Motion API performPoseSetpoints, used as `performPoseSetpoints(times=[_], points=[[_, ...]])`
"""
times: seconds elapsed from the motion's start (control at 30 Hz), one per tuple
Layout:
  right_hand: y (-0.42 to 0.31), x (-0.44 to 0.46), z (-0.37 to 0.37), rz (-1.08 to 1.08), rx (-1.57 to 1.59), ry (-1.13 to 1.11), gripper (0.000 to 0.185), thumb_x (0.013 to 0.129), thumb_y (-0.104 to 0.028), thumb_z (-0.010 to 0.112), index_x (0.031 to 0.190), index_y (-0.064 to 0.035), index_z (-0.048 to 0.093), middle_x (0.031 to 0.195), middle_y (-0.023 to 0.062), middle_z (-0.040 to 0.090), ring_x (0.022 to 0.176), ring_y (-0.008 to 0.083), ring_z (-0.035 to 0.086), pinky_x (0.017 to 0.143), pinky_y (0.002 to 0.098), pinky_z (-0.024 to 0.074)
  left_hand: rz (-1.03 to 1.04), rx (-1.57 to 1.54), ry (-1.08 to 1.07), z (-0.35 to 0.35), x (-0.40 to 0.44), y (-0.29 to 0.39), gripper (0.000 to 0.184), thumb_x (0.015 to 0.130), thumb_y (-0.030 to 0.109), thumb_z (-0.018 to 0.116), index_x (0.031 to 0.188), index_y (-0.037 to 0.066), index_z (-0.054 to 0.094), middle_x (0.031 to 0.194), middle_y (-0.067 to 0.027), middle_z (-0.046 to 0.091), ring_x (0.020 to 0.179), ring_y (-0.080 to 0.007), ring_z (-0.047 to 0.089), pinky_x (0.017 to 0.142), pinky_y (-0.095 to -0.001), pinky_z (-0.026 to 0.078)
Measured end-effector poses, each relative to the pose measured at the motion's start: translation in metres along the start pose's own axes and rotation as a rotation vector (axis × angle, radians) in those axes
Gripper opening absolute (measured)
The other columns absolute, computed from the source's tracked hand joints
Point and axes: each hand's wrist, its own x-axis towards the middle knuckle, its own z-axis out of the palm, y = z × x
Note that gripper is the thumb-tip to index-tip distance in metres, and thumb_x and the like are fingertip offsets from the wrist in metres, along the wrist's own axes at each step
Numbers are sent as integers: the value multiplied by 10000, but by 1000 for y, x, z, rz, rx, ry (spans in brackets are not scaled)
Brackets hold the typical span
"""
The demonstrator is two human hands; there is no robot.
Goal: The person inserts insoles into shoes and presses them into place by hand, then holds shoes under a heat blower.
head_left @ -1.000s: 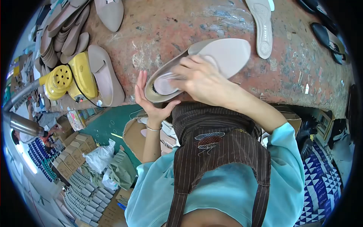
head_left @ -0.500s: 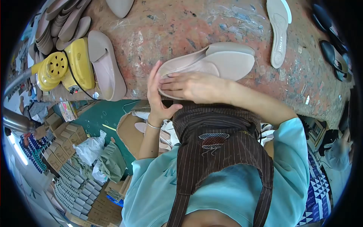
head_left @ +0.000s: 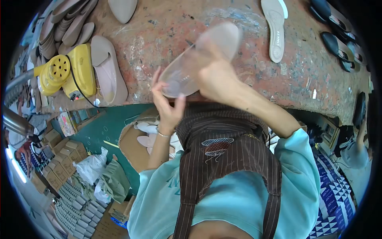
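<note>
A beige flat shoe [head_left: 227, 38] is tilted at the table's front edge, its toe pointing up and to the right. My left hand [head_left: 168, 109] grips its heel end, fingers on the far side and thumb on the near side. Over the middle of the shoe is my right hand [head_left: 217, 77], its fingers smeared by motion, so their grip cannot be made out. Faint printing shows on the insole near the heel, though this area is blurred too. Another beige shoe [head_left: 115, 83] lies to the left, beside a yellow device [head_left: 82, 69] with a black cord.
A loose pale insole [head_left: 276, 38] lies at the back right, near several black shoes [head_left: 338, 49]. Stacked beige shoes [head_left: 73, 30] fill the back left. Below the table stand an open carton [head_left: 133, 145] and small boxes [head_left: 59, 163]. A co-worker [head_left: 354, 153] is at far right.
The shoe has turned, its toe swinging away from me and leftward. My right hand has moved from the heel area to the shoe's middle. My left hand stays at the heel.
</note>
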Motion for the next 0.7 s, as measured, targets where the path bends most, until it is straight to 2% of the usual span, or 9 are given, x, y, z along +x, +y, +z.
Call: performPoseSetpoints(times=[0.1,0.17,0.23,0.27,0.3,0.37,0.53,0.63,0.7], points=[[38,23,-9,286,-242,448,200,705,-93,685,898,-51,707,1047,178,676,980,347,664,1036,450,392,-26,289,-67,38,-36,21,636,748,90,771,1255,9,395,1409,-343,354,1319,-472,376,1106,-518,285],[44,29,-25,462,-96,373,241,722,-103,706,959,-57,693,1067,174,656,949,362,657,935,442,463,68,362,-21,58,-32,33,814,684,123,851,1320,-46,373,1264,-252,465,1194,-397,481,1055,-450,364],[25,19,-48,553,411,36,335,749,-130,725,1069,-48,673,1077,168,641,919,371,650,825,418,514,23,272,-21,72,-32,40,952,655,175,874,1381,-49,300,1356,-265,404,1260,-418,428,1084,-493,303],[11,-4,-42,406,237,70,357,697,-45,709,1045,-59,637,1108,190,597,918,388,643,703,424,529,-1,243,-8,79,-34,40,985,651,216,877,1396,-42,287,1380,-279,386,1291,-426,403,1104,-524,255],[-12,-19,-53,445,221,25,327,649,32,669,959,-40,591,1114,192,595,947,417,631,847,471,518,-13,211,12,84,-31,37,1019,647,257,880,1412,-35,273,1404,-294,368,1321,-435,379,1124,-554,206],[-31,-56,-41,435,113,-63,379,628,66,630,995,-13,579,1249,239,572,1194,430,545,1131,622,231,113,467,73,91,-33,15,1189,623,500,845,1457,-50,202,1434,-263,364,1377,-424,337,1131,-655,36],[4,-43,13,328,-52,107,398,746,-7,592,1143,27,608,1177,232,623,1130,389,598,1138,565,233,45,394,10,91,-30,25,1211,671,432,840,1489,-58,93,1452,-282,383,1403,-392,337,1137,-616,-104],[18,-1,13,488,-5,-170,377,798,-48,559,1159,52,600,1179,247,620,1153,373,589,1146,546,233,-17,434,-15,93,-27,23,1209,668,426,843,1493,-59,103,1474,-285,354,1371,-404,389,1134,-617,-115],[2,-17,16,414,-88,-106,485,837,-123,554,1267,97,521,1211,329,561,1181,436,545,1148,556,219,46,492,12,94,-31,17,1186,681,455,823,1484,-78,134,1472,-294,357,1368,-406,396,1123,-638,-106]])
